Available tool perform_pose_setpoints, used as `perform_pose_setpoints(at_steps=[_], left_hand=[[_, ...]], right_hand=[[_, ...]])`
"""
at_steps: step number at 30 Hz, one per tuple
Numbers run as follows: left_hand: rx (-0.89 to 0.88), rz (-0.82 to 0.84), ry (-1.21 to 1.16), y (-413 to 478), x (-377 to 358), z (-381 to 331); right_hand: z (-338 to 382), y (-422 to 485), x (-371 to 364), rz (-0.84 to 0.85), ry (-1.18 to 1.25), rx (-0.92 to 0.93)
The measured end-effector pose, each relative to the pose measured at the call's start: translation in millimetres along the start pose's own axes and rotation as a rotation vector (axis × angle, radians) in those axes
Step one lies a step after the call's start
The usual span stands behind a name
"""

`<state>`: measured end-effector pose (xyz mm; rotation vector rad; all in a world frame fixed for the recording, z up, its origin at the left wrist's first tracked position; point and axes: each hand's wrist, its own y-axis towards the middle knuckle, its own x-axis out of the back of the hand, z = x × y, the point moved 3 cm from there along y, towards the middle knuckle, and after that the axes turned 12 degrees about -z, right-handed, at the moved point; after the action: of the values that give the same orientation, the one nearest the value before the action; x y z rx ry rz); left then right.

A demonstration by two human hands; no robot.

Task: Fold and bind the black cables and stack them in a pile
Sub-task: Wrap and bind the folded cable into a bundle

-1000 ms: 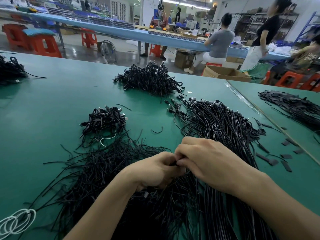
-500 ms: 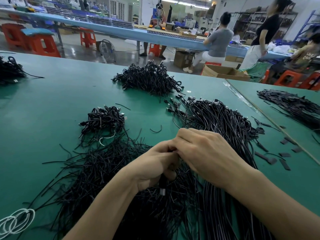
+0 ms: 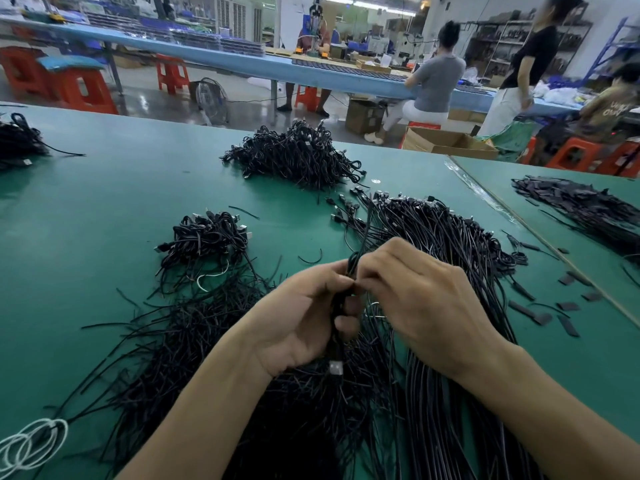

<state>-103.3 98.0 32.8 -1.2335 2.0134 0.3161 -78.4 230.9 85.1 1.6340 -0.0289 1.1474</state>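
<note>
At the near edge of the green worktop (image 3: 104, 188), the left hand (image 3: 298, 327) grips a folded black cable (image 3: 336, 351), its fingers (image 3: 344, 323) curled round the doubled strands with the silver plug (image 3: 336, 368) hanging below the palm. The right hand (image 3: 426, 306) meets it from the other side, fingertips pinched on the cable's upper part; it looks like a tie being twisted on, though the tie itself is too small to make out. Under and left of the hands sprawls a mess of thin black ties (image 3: 173, 341), and to the right a thick sheaf of unfolded cables (image 3: 446, 244) runs toward the far edge: plenty left to do. Further out, left of centre, sits a small pile of bound cables (image 3: 207, 240), likely where this one goes. Near the far edge lies a larger heap of bundles (image 3: 294, 157). So some stock is finished, but judging by the sheaf, the job is nowhere near done.
</note>
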Motion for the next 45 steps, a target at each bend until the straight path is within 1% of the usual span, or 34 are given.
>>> perform_pose_setpoints(at_steps=[2, 4, 5, 8, 9, 10, 11, 13, 14, 16, 18, 20, 22, 25, 28, 32, 35, 38, 40, 42, 43, 45], left_hand=[[-0.077, -0.018, -0.028, 3, 2, 1], [-0.177, -0.083, 0.049, 6, 5, 3], [-0.243, -0.132, 0.156, 7, 7, 3], [-0.552, -0.389, 0.702, 6, 17, -7], [-0.632, -0.446, 0.84, 4, 19, -11], [-0.65, -0.447, 0.924, 4, 20, -12], [-0.616, -0.414, 0.957, 4, 20, -12], [-0.525, -0.323, 0.901, 4, 17, -9], [-0.514, -0.293, 0.84, 3, 15, -8], [-0.555, -0.262, 0.743, 0, 11, -11], [-0.577, -0.265, 0.653, -3, 10, -15], [-0.544, -0.274, 0.508, -3, 11, -19], [-0.519, -0.259, 0.437, -4, 10, -18], [-0.51, -0.211, 0.494, -8, 5, -13], [-0.509, -0.163, 0.535, -9, 3, -12], [-0.531, -0.144, 0.529, -10, -1, -13], [-0.571, -0.16, 0.578, -10, -2, -16], [-0.63, -0.133, 0.611, -11, 2, -22], [-0.639, -0.179, 0.705, -12, 7, -23], [-0.679, -0.319, 0.892, -8, 14, -23], [-0.692, -0.379, 0.929, -6, 16, -21], [-0.678, -0.428, 0.927, -2, 18, -18]], right_hand=[[-3, -4, -2, -0.112, 0.122, -0.173], [-5, -9, -7, -0.192, 0.225, -0.348], [-6, -10, -9, -0.213, 0.278, -0.438], [-6, -13, -19, -0.214, 0.471, -0.657], [-5, -13, -21, -0.206, 0.543, -0.713], [-4, -14, -24, -0.203, 0.619, -0.768], [-3, -13, -25, -0.204, 0.693, -0.817], [-1, -12, -26, -0.198, 0.81, -0.876], [-1, -11, -26, -0.19, 0.851, -0.891], [0, -10, -25, -0.168, 0.916, -0.909], [-1, -12, -26, -0.142, 0.984, -0.931], [3, -15, -29, -0.104, 1.055, -0.944], [8, -18, -33, -0.059, 1.061, -0.906], [13, -17, -34, -0.036, 0.992, -0.821], [11, -14, -32, -0.041, 0.948, -0.779], [4, -15, -35, -0.029, 0.849, -0.784], [1, -17, -36, -0.024, 0.866, -0.815], [-6, -17, -36, -0.04, 0.882, -0.859], [-12, -15, -33, -0.065, 0.86, -0.86], [-18, -12, -29, -0.091, 0.824, -0.847], [-19, -10, -27, -0.1, 0.808, -0.835], [-20, -8, -26, -0.125, 0.794, -0.81]])
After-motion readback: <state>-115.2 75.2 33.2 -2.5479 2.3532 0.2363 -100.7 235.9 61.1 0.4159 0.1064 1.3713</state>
